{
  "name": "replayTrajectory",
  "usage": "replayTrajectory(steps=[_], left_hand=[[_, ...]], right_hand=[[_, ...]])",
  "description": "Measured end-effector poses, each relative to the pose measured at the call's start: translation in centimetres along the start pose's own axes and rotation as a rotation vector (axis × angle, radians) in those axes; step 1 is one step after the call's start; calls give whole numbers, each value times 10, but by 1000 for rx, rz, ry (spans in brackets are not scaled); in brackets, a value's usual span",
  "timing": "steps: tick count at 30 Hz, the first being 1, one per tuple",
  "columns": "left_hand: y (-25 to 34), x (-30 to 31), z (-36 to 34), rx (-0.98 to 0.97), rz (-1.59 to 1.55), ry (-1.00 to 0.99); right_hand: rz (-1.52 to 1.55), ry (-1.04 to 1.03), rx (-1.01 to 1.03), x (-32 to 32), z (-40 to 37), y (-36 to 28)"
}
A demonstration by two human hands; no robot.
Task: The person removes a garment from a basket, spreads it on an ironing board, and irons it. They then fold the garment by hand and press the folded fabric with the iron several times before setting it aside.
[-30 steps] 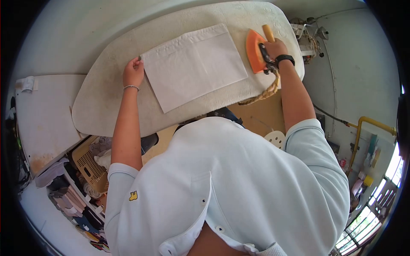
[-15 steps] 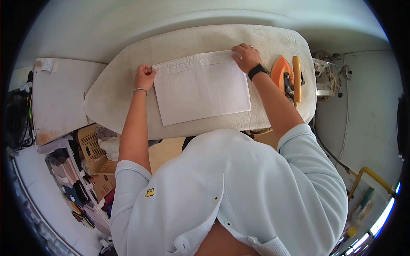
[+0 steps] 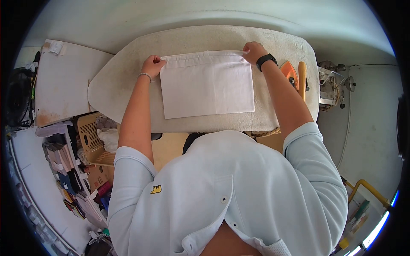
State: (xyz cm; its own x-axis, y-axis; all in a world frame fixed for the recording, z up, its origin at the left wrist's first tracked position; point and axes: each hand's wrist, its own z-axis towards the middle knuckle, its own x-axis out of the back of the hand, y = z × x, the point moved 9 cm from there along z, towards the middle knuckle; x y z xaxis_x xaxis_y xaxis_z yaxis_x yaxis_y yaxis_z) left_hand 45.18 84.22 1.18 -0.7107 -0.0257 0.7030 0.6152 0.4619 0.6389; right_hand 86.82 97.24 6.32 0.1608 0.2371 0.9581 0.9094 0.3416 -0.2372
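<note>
Pinching white cloth (image 3: 207,87) far corners, left hand (image 3: 152,66), right hand (image 3: 254,51)

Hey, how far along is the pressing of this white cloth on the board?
Done: the white cloth lies flat and smooth on the padded board, and the orange iron is parked beside it at the right. In hand: the left hand and right hand each pinch a far corner of the cloth. Left, probably: the seamed far edge looks wrinkled.

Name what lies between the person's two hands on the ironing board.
In the head view, the white cloth spans the gap: the left hand and the right hand each pinch a far corner, its hemmed top edge running between them.
</note>
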Motion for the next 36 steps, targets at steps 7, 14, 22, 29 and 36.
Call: replayTrajectory(steps=[7, 14, 22, 29, 36], left_hand=[[92, 92, -71, -446, -609, 92], [115, 127, -208, -697, -412, 594], [-49, -57, -237, -59, -861, 451], [-25, -28, -243, -3, -201, 425], [-24, -13, -259, -103, -110, 451]], right_hand=[[623, 170, 125, 131, -55, -32], [997, 539, 202, 152, -166, -50], [1505, 360, -450, -70, -226, -4], [907, 243, -389, -95, -208, 30], [-191, 893, -110, 129, -223, 33]])
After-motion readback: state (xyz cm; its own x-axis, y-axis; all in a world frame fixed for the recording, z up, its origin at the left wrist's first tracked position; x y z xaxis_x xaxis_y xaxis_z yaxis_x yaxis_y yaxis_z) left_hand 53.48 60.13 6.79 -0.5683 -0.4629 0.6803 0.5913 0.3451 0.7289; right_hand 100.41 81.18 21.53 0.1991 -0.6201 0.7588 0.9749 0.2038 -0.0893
